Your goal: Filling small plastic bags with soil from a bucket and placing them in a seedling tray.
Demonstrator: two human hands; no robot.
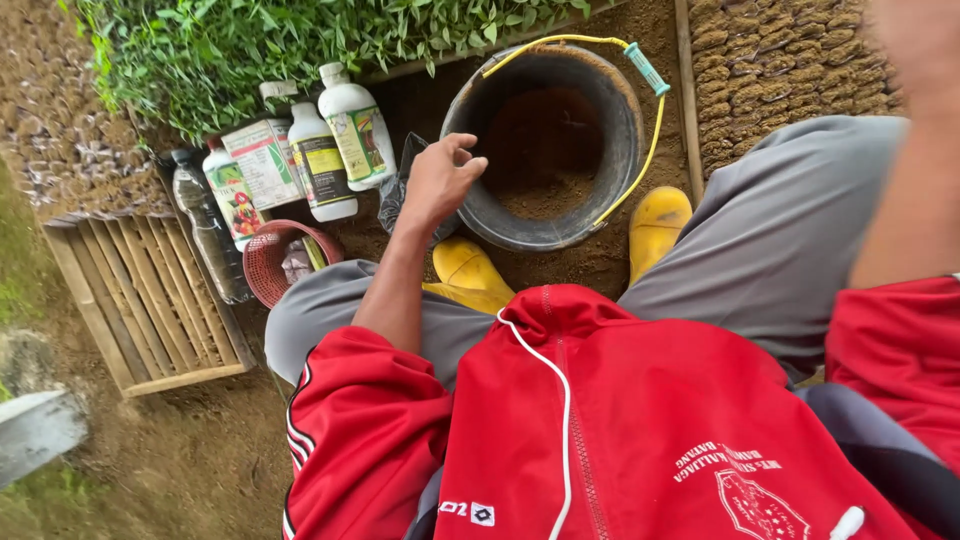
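At the near-left rim of the round black plastic bucket (470, 120) with brown soil inside, our left hand (438, 180) hovers, fingertips loosely pinched on nothing visible; the soil lies just beyond them. Our right forearm (915, 150) is blurred, its fingers unseen.

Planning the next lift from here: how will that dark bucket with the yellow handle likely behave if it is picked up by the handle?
The bucket holds brown soil at the bottom, so it probably feels fairly heavy. Its thin yellow handle lies to one side, so the bucket may swing as the handle comes up. The left hand rests at the rim; the wall looks stiff, likely keeping shape.
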